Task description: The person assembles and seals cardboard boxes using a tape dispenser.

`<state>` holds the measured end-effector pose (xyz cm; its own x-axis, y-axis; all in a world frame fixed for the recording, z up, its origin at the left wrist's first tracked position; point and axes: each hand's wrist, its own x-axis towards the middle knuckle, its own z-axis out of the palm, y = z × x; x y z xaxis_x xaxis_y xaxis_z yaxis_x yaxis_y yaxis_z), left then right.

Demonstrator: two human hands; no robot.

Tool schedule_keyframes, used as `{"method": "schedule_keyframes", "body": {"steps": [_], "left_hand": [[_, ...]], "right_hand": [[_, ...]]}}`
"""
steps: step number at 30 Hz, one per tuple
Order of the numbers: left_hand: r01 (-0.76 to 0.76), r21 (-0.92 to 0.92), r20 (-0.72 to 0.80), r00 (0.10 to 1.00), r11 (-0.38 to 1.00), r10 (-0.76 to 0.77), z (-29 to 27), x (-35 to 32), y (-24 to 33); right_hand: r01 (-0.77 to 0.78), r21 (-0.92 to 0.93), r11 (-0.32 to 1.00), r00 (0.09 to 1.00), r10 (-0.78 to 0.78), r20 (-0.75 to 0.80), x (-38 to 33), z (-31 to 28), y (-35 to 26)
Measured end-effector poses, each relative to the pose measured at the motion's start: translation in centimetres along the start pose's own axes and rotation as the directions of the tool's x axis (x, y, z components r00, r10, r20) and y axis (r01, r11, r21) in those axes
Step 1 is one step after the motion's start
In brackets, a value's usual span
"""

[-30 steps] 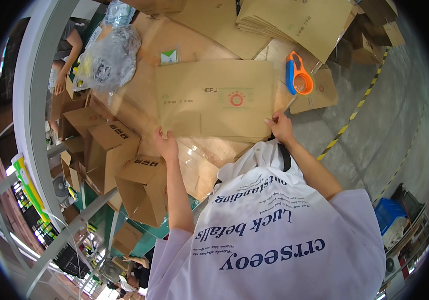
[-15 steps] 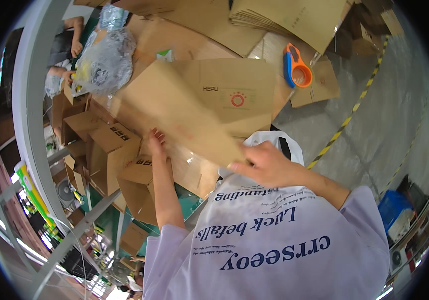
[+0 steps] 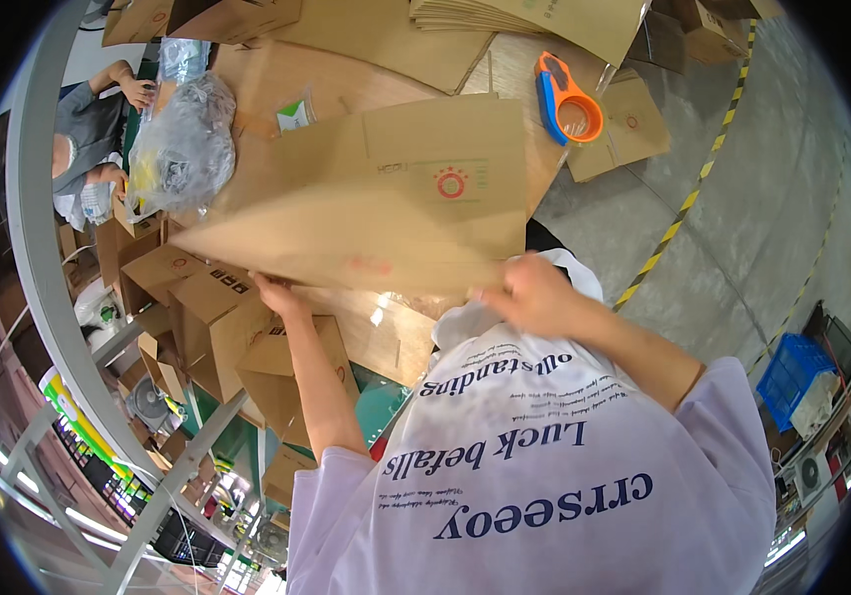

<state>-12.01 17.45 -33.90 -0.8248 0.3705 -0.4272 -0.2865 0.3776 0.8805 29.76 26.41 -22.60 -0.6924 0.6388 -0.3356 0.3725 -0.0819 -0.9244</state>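
Observation:
A flattened cardboard box (image 3: 356, 233), blurred by motion, spans the space between my hands above the table. My right hand (image 3: 534, 295) is closed on its near right edge. My left hand (image 3: 279, 296) is at its near left edge, fingers stretched out against or just under the board; their tips are partly covered. Beneath the moving board, another flattened box (image 3: 490, 139) with a red round mark lies on the wooden table (image 3: 400, 342).
An orange and blue tape dispenser (image 3: 569, 104) sits at the table's right edge. Flattened boxes (image 3: 544, 22) are stacked at the back. Open cartons (image 3: 217, 317) stand left of my left arm. A plastic bag (image 3: 187, 144) lies far left, near another person's hand (image 3: 136, 91).
The moving board has swung leftward and turned more nearly level across me. My left hand has come up to its near edge. My right hand has kept its hold and shifted slightly right.

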Motion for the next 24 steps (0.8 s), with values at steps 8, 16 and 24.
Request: {"method": "schedule_keyframes", "body": {"steps": [8,16,24], "left_hand": [[-0.165,0.508,0.098,0.986,0.845,0.133,1.4,4.6,-5.7],[-0.355,0.485,-0.081,0.892,0.799,0.445,-0.8,3.1,-1.9],[-0.324,0.151,-0.399,0.844,0.934,0.357,-2.9,-2.0,3.9]], "right_hand": [[-0.275,0.124,0.953,0.918,0.299,-0.261,2.3,1.0,17.0],[-0.537,0.375,0.755,0.809,0.588,-0.025,2.3,0.2,17.6],[-0.431,0.246,0.868,0.866,0.474,-0.157,2.6,1.2,21.4]]}}
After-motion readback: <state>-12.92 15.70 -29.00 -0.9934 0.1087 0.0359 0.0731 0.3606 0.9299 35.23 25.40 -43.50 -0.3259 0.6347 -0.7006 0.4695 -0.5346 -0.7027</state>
